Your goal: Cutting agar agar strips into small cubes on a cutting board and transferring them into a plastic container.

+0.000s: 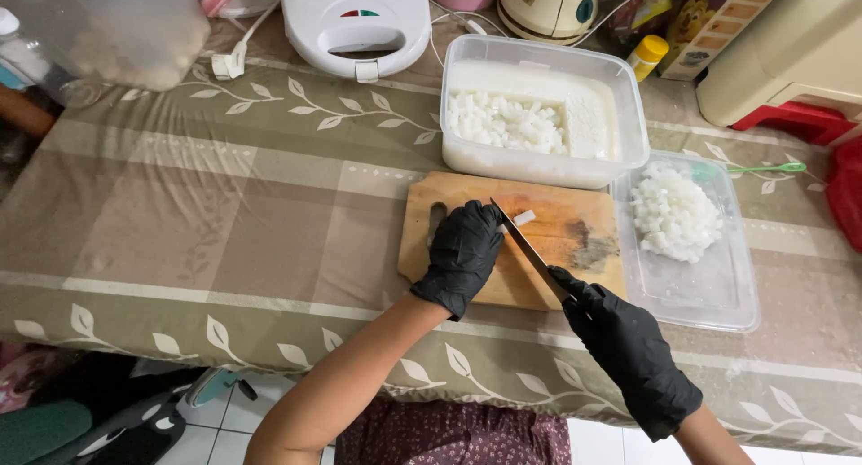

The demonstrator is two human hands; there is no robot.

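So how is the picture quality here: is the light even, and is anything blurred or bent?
Head view: soft, even light, with faint shadows beside the left hand and right hand; the knife and wooden cutting board look sharp; the wide lens bends the table's edges; the plastic container at top left is slightly blurred.

Table under leaf-patterned olive cloth (224, 223), white tiled floor (224, 420), even light

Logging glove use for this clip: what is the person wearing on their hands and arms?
Both the left hand and the right hand wear black disposable-type gloves, smooth and slightly shiny, snug to the fingers and ending at the wrists with slightly wrinkled cuffs. No sleeves show: the forearms are bare from the glove cuffs back. No watch, bracelet or markings are visible.
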